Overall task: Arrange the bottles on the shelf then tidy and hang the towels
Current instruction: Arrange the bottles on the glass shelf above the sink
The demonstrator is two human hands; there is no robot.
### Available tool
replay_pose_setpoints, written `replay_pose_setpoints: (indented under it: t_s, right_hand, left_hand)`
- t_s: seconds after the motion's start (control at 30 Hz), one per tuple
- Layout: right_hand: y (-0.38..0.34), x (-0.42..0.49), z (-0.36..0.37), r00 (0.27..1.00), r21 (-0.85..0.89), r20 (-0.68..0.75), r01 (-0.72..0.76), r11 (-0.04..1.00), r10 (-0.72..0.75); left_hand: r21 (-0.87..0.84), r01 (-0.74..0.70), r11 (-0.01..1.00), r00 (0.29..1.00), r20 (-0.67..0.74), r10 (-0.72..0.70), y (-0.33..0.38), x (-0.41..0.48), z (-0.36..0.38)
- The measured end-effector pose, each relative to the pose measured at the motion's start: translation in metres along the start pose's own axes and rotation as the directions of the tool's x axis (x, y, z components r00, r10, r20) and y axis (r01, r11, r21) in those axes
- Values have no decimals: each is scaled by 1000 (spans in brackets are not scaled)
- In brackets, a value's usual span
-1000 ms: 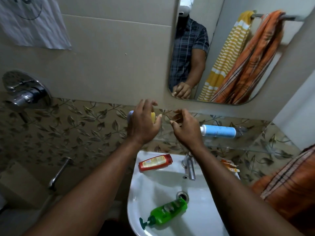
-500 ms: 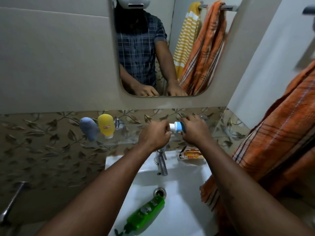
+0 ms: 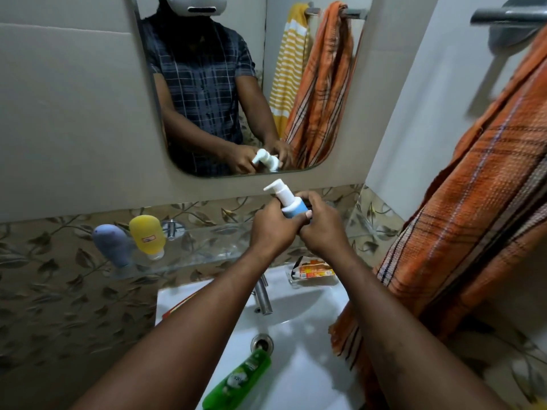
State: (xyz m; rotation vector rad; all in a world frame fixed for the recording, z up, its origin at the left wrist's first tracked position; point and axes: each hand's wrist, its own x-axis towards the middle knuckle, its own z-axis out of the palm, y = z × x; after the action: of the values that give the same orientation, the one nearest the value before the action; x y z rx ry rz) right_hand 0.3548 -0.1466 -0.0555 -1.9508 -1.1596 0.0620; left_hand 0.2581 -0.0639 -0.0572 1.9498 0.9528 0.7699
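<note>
Both our hands are raised over the glass shelf [image 3: 207, 247], closed round one blue pump bottle [image 3: 291, 210]. The left hand [image 3: 273, 229] curls on its near side and the right hand [image 3: 321, 229] clasps the body. The bottle is tilted, white nozzle pointing up-left. At the shelf's left end we note a yellow bottle [image 3: 147, 235] and a grey-blue bottle [image 3: 112, 244], both cap-down, just beside each other. A green bottle [image 3: 236, 380] lies in the sink [image 3: 310, 365] near the drain. An orange towel [image 3: 473, 217] hangs at right.
</note>
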Motion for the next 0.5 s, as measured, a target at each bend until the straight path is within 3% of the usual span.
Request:
replay_pose_setpoints:
  t_s: [0.1, 0.27, 0.37, 0.5]
  right_hand:
    - [2, 8, -16, 999, 96, 24, -41, 995, 39]
    - [14, 11, -25, 991, 7, 86, -106, 994, 105]
    - [21, 8, -17, 981, 85, 86, -184, 979, 176]
    - [26, 10, -14, 962, 151, 67, -272, 950, 264]
  left_hand:
    - [-23, -60, 998, 998, -33, 59, 12, 14, -1]
    - [28, -125, 992, 992, -9, 125, 20, 28, 1]
    - [84, -148, 986, 989, 26, 146, 20, 28, 9]
    - [9, -130, 991, 986, 110, 128, 11, 32, 13]
